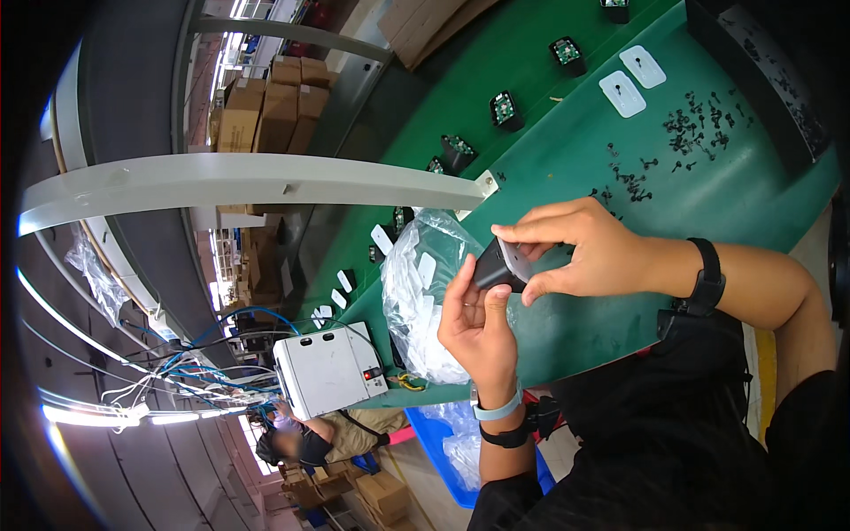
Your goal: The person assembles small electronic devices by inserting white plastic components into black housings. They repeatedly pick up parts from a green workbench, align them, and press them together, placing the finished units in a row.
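A small black housing (pixel 489 264) with a white cover (pixel 515 262) on its right-hand face is held between my two hands above the green table. My left hand (pixel 482 326) cups the housing from below and the left, fingers and thumb around it. My right hand (pixel 589 248) is closed on it from the right, with fingertips and thumb pressing at the cover's ends. Just left of my hands lies a clear plastic bag (pixel 412 305) of white covers. Small black parts (pixel 695 128) are scattered on the table beyond my right hand, near two loose white covers (pixel 622 94).
Black housings with circuit boards (pixel 506 111) line the green strip at the back. A pale metal beam (pixel 292 180) reaches the table's edge. A dark bin (pixel 766 84) stands far right, a white metal box (pixel 329 370) left, a blue crate (pixel 440 465) below; a person (pixel 314 442) is beyond.
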Motion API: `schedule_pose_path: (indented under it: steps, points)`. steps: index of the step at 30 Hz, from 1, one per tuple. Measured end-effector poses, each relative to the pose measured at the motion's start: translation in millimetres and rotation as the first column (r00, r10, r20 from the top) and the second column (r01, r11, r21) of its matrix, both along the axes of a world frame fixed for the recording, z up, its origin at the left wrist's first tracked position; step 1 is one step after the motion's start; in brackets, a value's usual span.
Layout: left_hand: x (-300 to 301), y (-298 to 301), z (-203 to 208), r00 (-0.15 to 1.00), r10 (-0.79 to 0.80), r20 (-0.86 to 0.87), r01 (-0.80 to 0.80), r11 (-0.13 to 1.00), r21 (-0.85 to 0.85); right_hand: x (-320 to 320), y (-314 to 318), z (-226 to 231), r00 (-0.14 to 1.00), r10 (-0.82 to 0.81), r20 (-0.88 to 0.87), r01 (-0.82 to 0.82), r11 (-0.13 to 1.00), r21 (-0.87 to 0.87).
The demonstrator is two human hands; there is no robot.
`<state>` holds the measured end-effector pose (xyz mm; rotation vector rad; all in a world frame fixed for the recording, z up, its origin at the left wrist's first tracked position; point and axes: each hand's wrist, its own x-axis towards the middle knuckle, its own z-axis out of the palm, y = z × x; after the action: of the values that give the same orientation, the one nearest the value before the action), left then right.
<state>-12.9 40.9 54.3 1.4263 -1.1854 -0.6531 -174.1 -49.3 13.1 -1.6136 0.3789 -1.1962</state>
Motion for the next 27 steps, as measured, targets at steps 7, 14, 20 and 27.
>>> schedule_pose_path:
  steps: [7,14,20,27]
  points:
    - [9.9,-4.9,2.2,0.923,-0.036,-0.382,0.041,0.999,0.005,4.5,1.4,2.9,0.960,0.212,0.181,-0.264,0.897,0.355]
    - [25.3,-4.6,-5.8,0.612,-0.096,-0.785,0.176,0.984,0.017,-2.4,-7.0,12.1,0.912,0.278,0.302,-0.400,0.770,0.498]
    - [15.0,-1.2,2.9,0.794,-0.089,-0.601,0.182,0.979,0.094,-1.2,-10.9,5.9,0.905,0.273,0.327,-0.411,0.760,0.503]
    - [6.6,2.6,4.9,0.857,-0.045,-0.513,0.130,0.983,0.130,-3.7,-9.0,9.5,0.875,0.340,0.344,-0.472,0.753,0.458]
